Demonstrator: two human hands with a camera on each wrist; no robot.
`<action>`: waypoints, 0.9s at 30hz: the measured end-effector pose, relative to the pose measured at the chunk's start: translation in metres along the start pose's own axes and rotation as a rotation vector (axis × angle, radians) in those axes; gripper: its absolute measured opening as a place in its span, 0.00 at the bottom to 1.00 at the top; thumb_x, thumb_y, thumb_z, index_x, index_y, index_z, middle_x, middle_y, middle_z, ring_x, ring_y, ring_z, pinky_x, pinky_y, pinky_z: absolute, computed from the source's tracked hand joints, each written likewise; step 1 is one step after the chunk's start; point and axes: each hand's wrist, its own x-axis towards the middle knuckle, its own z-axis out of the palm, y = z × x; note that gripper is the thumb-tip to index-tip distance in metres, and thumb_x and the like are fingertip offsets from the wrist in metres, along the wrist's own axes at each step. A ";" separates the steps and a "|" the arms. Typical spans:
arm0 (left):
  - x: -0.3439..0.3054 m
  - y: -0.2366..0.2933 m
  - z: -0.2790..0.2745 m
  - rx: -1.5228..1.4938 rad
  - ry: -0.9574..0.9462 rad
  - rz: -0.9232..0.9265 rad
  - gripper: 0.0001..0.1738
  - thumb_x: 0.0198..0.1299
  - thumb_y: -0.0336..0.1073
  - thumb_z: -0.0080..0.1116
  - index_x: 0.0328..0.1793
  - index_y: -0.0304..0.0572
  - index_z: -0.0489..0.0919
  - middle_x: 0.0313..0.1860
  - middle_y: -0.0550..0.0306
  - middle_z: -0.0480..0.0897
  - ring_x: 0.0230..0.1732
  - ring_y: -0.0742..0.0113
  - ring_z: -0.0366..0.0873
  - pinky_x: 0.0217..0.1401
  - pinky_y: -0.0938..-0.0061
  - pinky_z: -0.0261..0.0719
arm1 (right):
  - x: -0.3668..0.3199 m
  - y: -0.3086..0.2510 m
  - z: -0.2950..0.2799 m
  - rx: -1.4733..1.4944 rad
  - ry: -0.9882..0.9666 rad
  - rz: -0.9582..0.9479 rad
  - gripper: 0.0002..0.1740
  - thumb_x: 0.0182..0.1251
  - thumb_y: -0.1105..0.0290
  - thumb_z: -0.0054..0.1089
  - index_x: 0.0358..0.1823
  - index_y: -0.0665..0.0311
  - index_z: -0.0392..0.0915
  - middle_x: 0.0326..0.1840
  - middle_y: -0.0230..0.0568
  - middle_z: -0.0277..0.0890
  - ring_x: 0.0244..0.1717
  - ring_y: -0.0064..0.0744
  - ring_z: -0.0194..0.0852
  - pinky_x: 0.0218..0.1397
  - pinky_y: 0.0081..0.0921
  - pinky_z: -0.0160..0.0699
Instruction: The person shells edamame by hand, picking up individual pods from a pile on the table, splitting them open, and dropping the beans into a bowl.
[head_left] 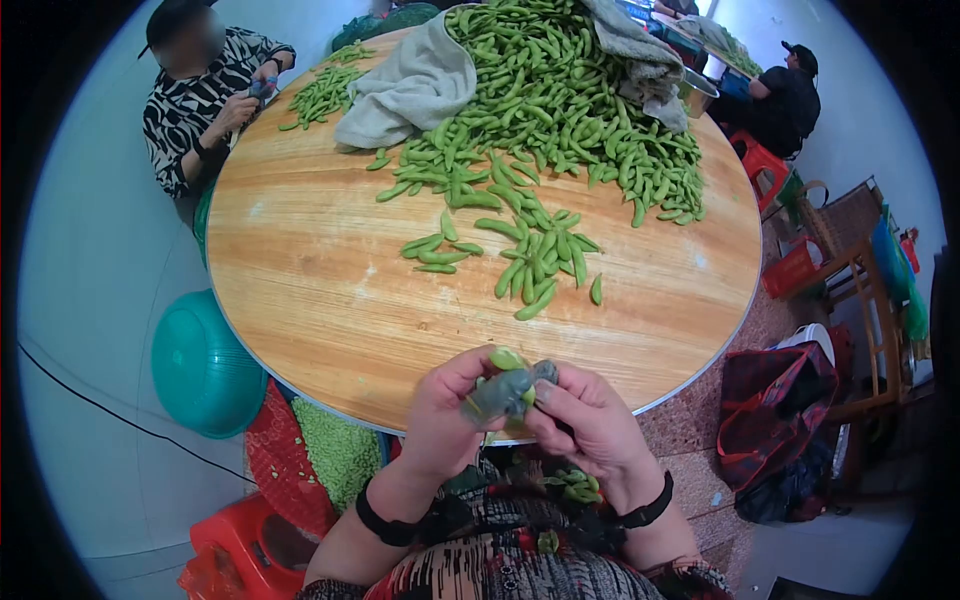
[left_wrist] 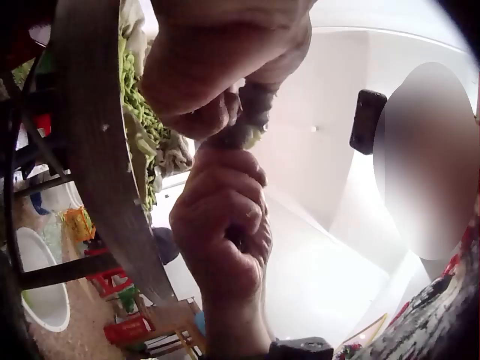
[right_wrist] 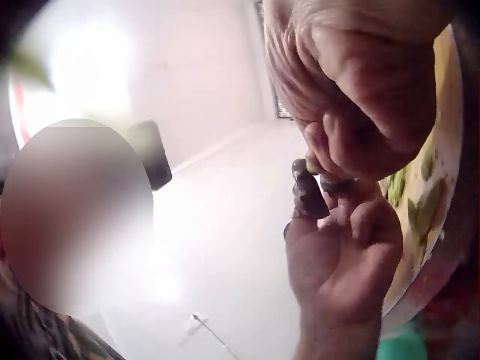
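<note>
Both hands meet over the table's front edge. My left hand (head_left: 437,412) grips a green soybean pod (head_left: 507,357), its thumb in a grey-green cover (head_left: 497,397). My right hand (head_left: 592,418) pinches at the same spot, thumb and forefinger against the pod, with a dark cover on a fingertip. In the left wrist view the right hand (left_wrist: 223,217) is curled close against the left. The right wrist view shows the dark finger covers (right_wrist: 307,191) of the left hand (right_wrist: 337,255) beside the right hand's bent fingers. Loose soybean pods (head_left: 540,255) lie ahead on the table.
A large pod heap (head_left: 560,100) with grey cloths (head_left: 415,92) covers the far side of the round table (head_left: 320,240). Another person (head_left: 205,100) sits at left. A teal basin (head_left: 205,365), shelled beans (head_left: 340,450) and red stool (head_left: 250,545) are at lower left; a plaid bag (head_left: 770,410) is at right.
</note>
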 end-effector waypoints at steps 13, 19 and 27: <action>0.011 -0.002 0.001 0.211 0.197 0.103 0.35 0.49 0.17 0.58 0.65 0.34 0.59 0.31 0.62 0.76 0.29 0.79 0.72 0.29 0.86 0.70 | 0.023 -0.001 -0.006 -0.875 0.384 -0.563 0.08 0.65 0.70 0.54 0.37 0.69 0.74 0.23 0.26 0.71 0.23 0.12 0.63 0.25 0.13 0.63; 0.005 0.023 0.001 0.943 0.088 0.083 0.53 0.48 0.19 0.60 0.75 0.45 0.38 0.27 0.60 0.76 0.29 0.77 0.72 0.34 0.82 0.70 | 0.020 -0.026 0.005 -1.073 0.282 -0.451 0.12 0.57 0.68 0.64 0.37 0.68 0.74 0.24 0.26 0.72 0.26 0.14 0.65 0.29 0.16 0.67; 0.013 0.031 -0.016 0.746 -0.297 0.090 0.55 0.48 0.22 0.59 0.76 0.48 0.35 0.25 0.60 0.72 0.29 0.73 0.70 0.36 0.79 0.68 | 0.025 -0.025 -0.012 -0.769 -0.070 -0.298 0.13 0.58 0.73 0.62 0.44 0.68 0.72 0.35 0.27 0.74 0.34 0.12 0.67 0.36 0.14 0.68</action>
